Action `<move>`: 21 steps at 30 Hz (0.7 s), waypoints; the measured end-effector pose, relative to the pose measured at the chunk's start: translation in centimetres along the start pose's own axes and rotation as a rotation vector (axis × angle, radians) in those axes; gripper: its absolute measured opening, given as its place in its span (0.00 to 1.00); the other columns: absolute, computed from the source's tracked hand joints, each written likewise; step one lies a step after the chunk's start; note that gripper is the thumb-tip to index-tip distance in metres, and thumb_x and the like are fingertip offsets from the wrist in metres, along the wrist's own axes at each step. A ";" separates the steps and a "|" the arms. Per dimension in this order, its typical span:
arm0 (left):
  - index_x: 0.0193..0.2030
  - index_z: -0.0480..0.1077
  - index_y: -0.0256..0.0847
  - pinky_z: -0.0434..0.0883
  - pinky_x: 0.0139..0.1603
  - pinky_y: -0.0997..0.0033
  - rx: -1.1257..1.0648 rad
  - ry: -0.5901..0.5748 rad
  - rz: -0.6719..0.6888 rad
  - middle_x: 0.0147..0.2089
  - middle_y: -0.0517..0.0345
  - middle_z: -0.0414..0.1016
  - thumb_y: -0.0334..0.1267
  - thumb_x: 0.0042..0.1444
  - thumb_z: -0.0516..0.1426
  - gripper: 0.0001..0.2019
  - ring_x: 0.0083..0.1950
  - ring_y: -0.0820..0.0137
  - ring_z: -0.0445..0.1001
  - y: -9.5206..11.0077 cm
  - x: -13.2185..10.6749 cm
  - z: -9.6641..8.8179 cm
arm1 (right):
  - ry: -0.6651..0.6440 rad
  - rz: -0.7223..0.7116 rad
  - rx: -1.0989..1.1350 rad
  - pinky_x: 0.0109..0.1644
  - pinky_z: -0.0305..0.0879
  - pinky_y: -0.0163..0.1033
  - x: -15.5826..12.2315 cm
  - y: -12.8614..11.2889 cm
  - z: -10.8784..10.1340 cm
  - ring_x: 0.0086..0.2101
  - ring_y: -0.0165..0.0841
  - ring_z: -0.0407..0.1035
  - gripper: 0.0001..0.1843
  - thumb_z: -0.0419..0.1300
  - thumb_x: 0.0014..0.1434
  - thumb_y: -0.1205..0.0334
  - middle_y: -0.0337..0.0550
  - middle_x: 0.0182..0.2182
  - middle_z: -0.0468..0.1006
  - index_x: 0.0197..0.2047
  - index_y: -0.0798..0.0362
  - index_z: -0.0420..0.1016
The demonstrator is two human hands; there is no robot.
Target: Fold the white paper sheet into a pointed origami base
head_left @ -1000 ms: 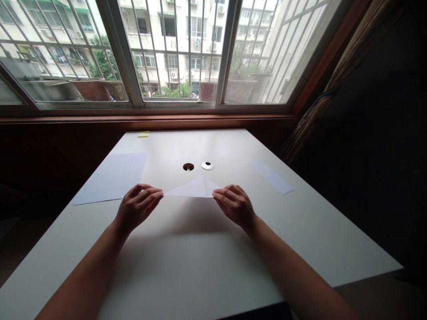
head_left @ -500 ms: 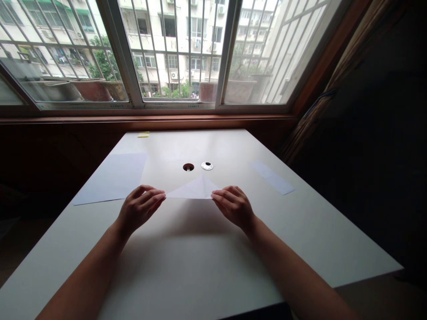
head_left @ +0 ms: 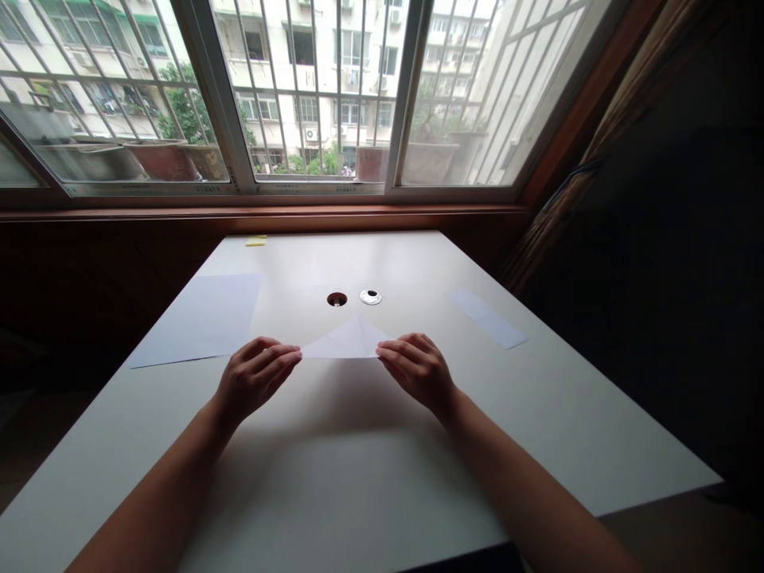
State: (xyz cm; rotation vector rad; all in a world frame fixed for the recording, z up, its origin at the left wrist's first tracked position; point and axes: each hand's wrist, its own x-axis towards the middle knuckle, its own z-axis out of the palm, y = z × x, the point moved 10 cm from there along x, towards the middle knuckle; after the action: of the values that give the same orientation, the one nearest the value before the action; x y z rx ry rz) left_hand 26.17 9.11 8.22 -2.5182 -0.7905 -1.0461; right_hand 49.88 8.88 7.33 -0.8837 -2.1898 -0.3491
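Note:
A white sheet of paper [head_left: 343,342], folded into a triangle with its point facing the window, is held up over the table. My left hand [head_left: 258,374] pinches its left corner between thumb and fingers. At the opposite corner, my right hand [head_left: 419,368] has the same kind of pinch grip. A faint crease runs from the paper's peak down to its near edge, which is stretched straight between both hands. A soft shadow falls on the tabletop below it.
The white table [head_left: 358,493] stands below a barred window [head_left: 316,87]. On it lie a stack of white sheets [head_left: 196,318] at left, a paper strip [head_left: 486,318] at right and yellow strips [head_left: 256,240] at the far left. Near the middle are a cable hole [head_left: 337,299] and its round cover [head_left: 371,297].
My left hand has shifted slightly to the right, bringing the paper's two held corners a little closer together. My right hand has barely moved and both grips stay closed.

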 end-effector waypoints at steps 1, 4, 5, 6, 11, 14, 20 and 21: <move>0.54 0.71 0.48 0.76 0.43 0.63 -0.006 0.008 -0.011 0.46 0.57 0.81 0.29 0.59 0.61 0.17 0.42 0.67 0.75 -0.1 -0.1 -0.1 | 0.000 0.006 0.003 0.45 0.65 0.44 0.0 0.1 0.0 0.40 0.35 0.71 0.12 0.62 0.62 0.68 0.42 0.44 0.82 0.49 0.48 0.76; 0.53 0.72 0.47 0.75 0.43 0.62 -0.019 0.045 -0.055 0.47 0.55 0.81 0.29 0.59 0.61 0.16 0.42 0.66 0.76 -0.7 -0.4 -0.2 | 0.006 0.034 0.006 0.46 0.66 0.46 -0.1 0.5 -0.1 0.41 0.36 0.71 0.13 0.62 0.62 0.68 0.43 0.46 0.81 0.50 0.48 0.76; 0.52 0.73 0.46 0.75 0.43 0.61 -0.023 0.058 -0.071 0.47 0.54 0.81 0.29 0.59 0.61 0.15 0.42 0.65 0.76 -0.9 -0.5 -0.3 | 0.010 0.048 0.006 0.47 0.66 0.46 -0.1 0.7 -0.1 0.41 0.37 0.71 0.14 0.62 0.62 0.67 0.44 0.47 0.81 0.51 0.48 0.75; 0.51 0.73 0.46 0.75 0.43 0.61 -0.027 0.069 -0.086 0.47 0.54 0.81 0.29 0.59 0.61 0.15 0.42 0.65 0.76 -1.1 -0.6 -0.3 | 0.014 0.064 0.006 0.48 0.67 0.47 -0.1 1.0 -0.1 0.42 0.38 0.71 0.14 0.62 0.62 0.67 0.44 0.48 0.80 0.51 0.48 0.75; 0.49 0.74 0.45 0.75 0.44 0.63 -0.056 0.086 -0.117 0.46 0.54 0.81 0.29 0.58 0.62 0.13 0.43 0.66 0.76 -1.7 -0.9 -0.2 | 0.011 0.169 0.031 0.52 0.68 0.49 -0.3 2.6 0.0 0.47 0.40 0.69 0.15 0.62 0.63 0.61 0.46 0.51 0.77 0.54 0.48 0.74; 0.49 0.74 0.45 0.75 0.44 0.63 -0.073 0.070 -0.125 0.46 0.55 0.81 0.28 0.57 0.62 0.14 0.43 0.66 0.75 -1.9 -0.9 0.0 | -0.039 0.230 0.060 0.54 0.68 0.50 -0.6 3.6 0.8 0.49 0.42 0.69 0.16 0.60 0.65 0.57 0.47 0.54 0.75 0.55 0.48 0.74; 0.51 0.73 0.46 0.75 0.45 0.62 -0.115 0.035 -0.118 0.46 0.55 0.80 0.28 0.57 0.62 0.15 0.43 0.66 0.75 -2.1 -0.9 0.5 | -0.229 0.341 0.127 0.57 0.66 0.53 -2.0 5.3 4.0 0.52 0.44 0.67 0.25 0.55 0.66 0.47 0.48 0.55 0.74 0.63 0.47 0.66; 0.51 0.73 0.46 0.75 0.44 0.62 -0.128 0.023 -0.112 0.46 0.55 0.80 0.28 0.58 0.62 0.15 0.43 0.66 0.75 -2.0 -0.9 0.7 | -0.267 0.358 0.140 0.57 0.66 0.53 -2.3 5.5 4.7 0.52 0.45 0.66 0.27 0.55 0.65 0.46 0.47 0.54 0.75 0.64 0.47 0.64</move>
State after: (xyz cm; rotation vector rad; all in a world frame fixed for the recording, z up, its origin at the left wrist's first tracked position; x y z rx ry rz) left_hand 24.83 10.75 7.28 -2.5884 -0.8943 -1.1961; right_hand 52.29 14.05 2.34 -1.2743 -2.2014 0.1001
